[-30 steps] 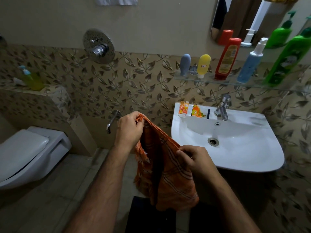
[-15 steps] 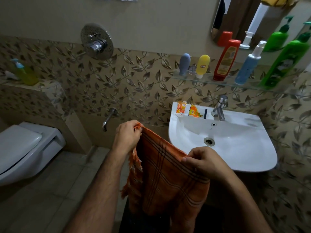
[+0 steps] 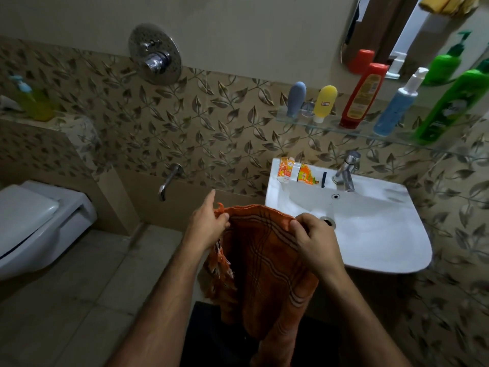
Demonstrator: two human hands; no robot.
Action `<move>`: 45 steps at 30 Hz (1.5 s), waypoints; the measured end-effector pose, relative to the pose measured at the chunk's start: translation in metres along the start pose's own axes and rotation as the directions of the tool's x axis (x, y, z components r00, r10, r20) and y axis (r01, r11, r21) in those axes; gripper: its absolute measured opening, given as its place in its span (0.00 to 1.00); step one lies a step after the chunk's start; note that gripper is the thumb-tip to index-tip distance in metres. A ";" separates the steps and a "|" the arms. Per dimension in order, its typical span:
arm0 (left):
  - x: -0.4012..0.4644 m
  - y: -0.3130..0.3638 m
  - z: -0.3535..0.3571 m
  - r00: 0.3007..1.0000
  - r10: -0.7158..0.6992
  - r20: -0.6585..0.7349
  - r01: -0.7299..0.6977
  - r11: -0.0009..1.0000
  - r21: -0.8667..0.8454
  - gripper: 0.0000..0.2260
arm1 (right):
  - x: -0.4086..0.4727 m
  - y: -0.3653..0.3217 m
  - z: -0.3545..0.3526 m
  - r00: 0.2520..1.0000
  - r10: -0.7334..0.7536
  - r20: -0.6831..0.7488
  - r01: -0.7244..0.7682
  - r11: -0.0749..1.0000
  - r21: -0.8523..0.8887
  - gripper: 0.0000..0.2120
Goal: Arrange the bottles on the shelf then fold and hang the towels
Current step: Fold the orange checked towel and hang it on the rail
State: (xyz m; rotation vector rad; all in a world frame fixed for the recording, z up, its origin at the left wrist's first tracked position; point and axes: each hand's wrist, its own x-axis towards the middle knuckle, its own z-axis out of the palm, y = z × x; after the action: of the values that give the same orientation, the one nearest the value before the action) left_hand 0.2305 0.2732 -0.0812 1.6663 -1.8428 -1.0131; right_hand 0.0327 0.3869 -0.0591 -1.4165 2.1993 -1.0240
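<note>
An orange checked towel (image 3: 264,260) hangs in front of me, held up by its top edge. My left hand (image 3: 207,225) pinches the left corner, with its forefinger sticking out. My right hand (image 3: 312,238) grips the right corner with curled fingers. On the glass shelf (image 3: 352,129) stand a grey tube (image 3: 295,98), a yellow tube (image 3: 324,103), a red bottle (image 3: 363,95), a blue pump bottle (image 3: 398,107) and a green bottle (image 3: 451,104), all upright in a row.
The white basin (image 3: 370,229) with its tap (image 3: 345,172) is right of the towel; small tubes and packets (image 3: 296,172) lie on its rim. A toilet (image 3: 34,221) is at left, a yellow-green bottle (image 3: 34,102) on the ledge above. A wall spout (image 3: 168,181) sticks out.
The towel has been spread wider between my hands and its top edge raised level. My left forefinger has come off the cloth and points forward.
</note>
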 end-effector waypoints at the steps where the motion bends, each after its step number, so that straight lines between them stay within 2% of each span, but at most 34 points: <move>1: -0.003 -0.003 0.004 1.000 0.000 0.016 0.000 1.000 -0.016 0.32 | 0.003 0.000 0.004 1.000 0.013 -0.019 -0.014 1.000 -0.022 0.10; 4: -0.017 -0.007 0.015 0.995 0.103 0.015 -0.102 0.992 -0.078 0.33 | 0.010 -0.003 0.010 1.000 0.006 0.006 -0.006 0.998 -0.065 0.09; 7: -0.029 0.003 0.022 0.966 0.253 0.056 -0.242 0.958 -0.152 0.32 | 0.011 -0.008 0.017 0.991 -0.072 0.109 0.080 0.994 -0.072 0.09; 11: -0.021 0.018 0.023 0.887 0.377 0.265 -0.332 0.922 -0.200 0.31 | 0.012 -0.014 0.019 0.956 -0.179 0.231 0.197 0.979 -0.056 0.07; 14: -0.013 0.015 0.019 0.792 0.414 0.449 -0.256 0.893 -0.370 0.26 | 0.014 -0.015 0.013 0.926 -0.231 0.297 0.254 0.966 -0.039 0.04; 17: -0.008 0.018 0.011 0.772 0.380 0.509 -0.216 0.910 -0.352 0.12 | 0.015 -0.011 0.008 0.904 -0.258 0.342 0.281 0.960 -0.019 0.04; 20: -0.007 0.024 0.010 0.831 0.334 0.445 -0.246 0.938 -0.244 0.07 | 0.014 -0.011 0.007 0.912 -0.244 0.329 0.283 0.956 -0.078 0.06; 23: -0.009 0.030 0.011 0.918 0.335 0.212 -0.335 0.941 -0.033 0.06 | 0.015 -0.015 0.002 0.901 -0.185 0.391 0.277 0.941 -0.194 0.08; 25: -0.011 0.036 0.011 0.926 0.360 0.114 -0.364 0.931 0.012 0.05 | 0.015 -0.018 -0.002 0.856 -0.156 0.492 0.315 0.913 -0.258 0.11; 27: -0.015 0.041 0.010 0.924 0.372 0.090 -0.376 0.926 0.027 0.06 | 0.015 -0.020 -0.007 0.824 -0.141 0.549 0.331 0.906 -0.265 0.12; 30: -0.017 0.044 0.007 0.918 0.397 0.018 -0.397 0.916 0.052 0.06 | 0.018 -0.014 -0.012 0.810 -0.123 0.573 0.303 0.925 -0.229 0.10; 33: -0.018 0.049 -0.001 0.914 0.404 -0.039 -0.402 0.914 0.056 0.06 | 0.019 -0.002 -0.012 0.807 -0.107 0.581 0.270 0.941 -0.202 0.12; 36: -0.018 0.054 -0.013 0.901 0.420 -0.104 -0.416 0.907 0.065 0.06 | 0.014 0.006 -0.009 0.822 -0.122 0.556 0.232 0.964 -0.131 0.11; 42: -0.014 0.059 -0.026 0.909 0.382 -0.168 -0.380 0.924 0.046 0.05 | 0.003 0.010 -0.007 0.912 -0.225 0.343 0.165 0.967 0.195 0.15; 45: -0.008 0.057 -0.028 0.909 0.373 -0.186 -0.369 0.928 0.060 0.05 | 0.002 0.007 -0.009 0.895 -0.265 0.358 0.155 0.939 0.308 0.16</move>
State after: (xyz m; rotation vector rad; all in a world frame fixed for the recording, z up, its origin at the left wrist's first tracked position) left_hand 0.2164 0.2751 -0.0187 1.3010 -1.9440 -0.6463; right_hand 0.0217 0.3906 -0.0575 -1.5929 1.5782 -0.9623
